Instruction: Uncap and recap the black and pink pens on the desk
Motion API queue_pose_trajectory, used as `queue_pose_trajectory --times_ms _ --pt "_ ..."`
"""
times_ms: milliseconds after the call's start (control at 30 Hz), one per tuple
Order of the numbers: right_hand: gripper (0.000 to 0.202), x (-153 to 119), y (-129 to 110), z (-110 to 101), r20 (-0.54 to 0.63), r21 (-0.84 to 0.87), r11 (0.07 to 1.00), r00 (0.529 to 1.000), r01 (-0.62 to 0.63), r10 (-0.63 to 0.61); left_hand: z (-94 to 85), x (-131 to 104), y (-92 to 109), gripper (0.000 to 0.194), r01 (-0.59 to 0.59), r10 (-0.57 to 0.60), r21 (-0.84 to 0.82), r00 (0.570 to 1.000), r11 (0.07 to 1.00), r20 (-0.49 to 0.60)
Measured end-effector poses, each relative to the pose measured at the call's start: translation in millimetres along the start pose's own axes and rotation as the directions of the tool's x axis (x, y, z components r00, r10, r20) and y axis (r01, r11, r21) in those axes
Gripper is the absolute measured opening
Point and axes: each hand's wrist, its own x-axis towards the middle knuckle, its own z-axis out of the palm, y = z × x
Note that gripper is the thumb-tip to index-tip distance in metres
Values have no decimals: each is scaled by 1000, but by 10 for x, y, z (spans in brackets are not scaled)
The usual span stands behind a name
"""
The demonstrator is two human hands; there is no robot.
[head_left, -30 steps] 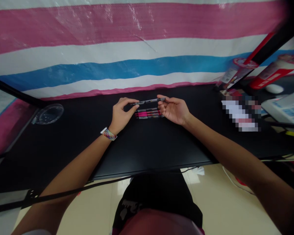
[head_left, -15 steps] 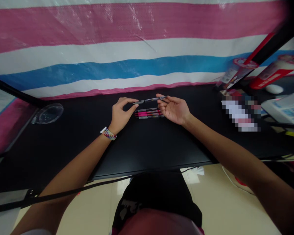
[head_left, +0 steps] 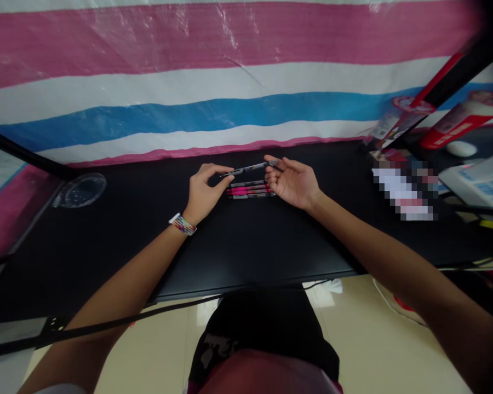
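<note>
A slim dark pen (head_left: 251, 167) with a pale, see-through barrel is held level between my two hands, just above the table. My left hand (head_left: 206, 189) pinches its left end between thumb and fingers. At the other end, my right hand (head_left: 293, 180) grips the pen with thumb and forefinger, palm turned up and the other fingers curled. Just below it on the table lies a row of several pens (head_left: 250, 190), some with pink grips and some grey or black, side by side. My right fingers cover their right ends.
On the black table (head_left: 246, 246), a clear round plastic lid (head_left: 82, 190) lies at left. To the right stand a clear cup (head_left: 396, 123) with a red straw and a red and white cup (head_left: 460, 123), near a white oval object (head_left: 461, 149). A striped sheet (head_left: 230, 109) hangs behind.
Both hands keep hold of the pen in nearly the same place. The pen tilts very slightly, its right end a touch higher; the row of pens stays put.
</note>
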Motion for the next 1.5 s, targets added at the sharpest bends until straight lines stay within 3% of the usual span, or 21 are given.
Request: queue_pose_trajectory --times_ms 167,367,533,633,700,967,1167,1433,1500 --pt "33 -3 32 42 -38 39 999 999 8 -6 4 -1 -5 10 13 -13 0 1000 1000 11" --pt "23 -14 106 105 -78 -88 986 986 143 -150 1 -8 -26 11 3 -4 14 999 1000 53" --pt "29 -35 122 131 -89 -149 974 979 171 -186 -17 7 -5 33 -36 27 71 991 997 133" --pt "33 -49 125 147 -78 -151 971 977 183 -197 -27 16 16 52 -63 50 88 988 994 144" --pt "31 -57 119 156 -72 -155 971 978 184 -197 -30 15 22 56 -60 48 77 988 995 146" --pt "21 -39 75 139 -103 -72 988 984 140 -147 -4 -10 4 20 -82 76 40 990 996 116" --pt "34 -30 16 88 -29 59 996 997 -71 73 2 -13 -15 11 -50 47 30 995 998 85" --pt "16 11 62 71 -69 163 983 993 -84 97 10 -17 47 6 -91 87 43 992 995 95" --pt "23 7 57 86 -59 135 988 995 -73 82 13 -17 48 5 -87 81 50 992 995 100"
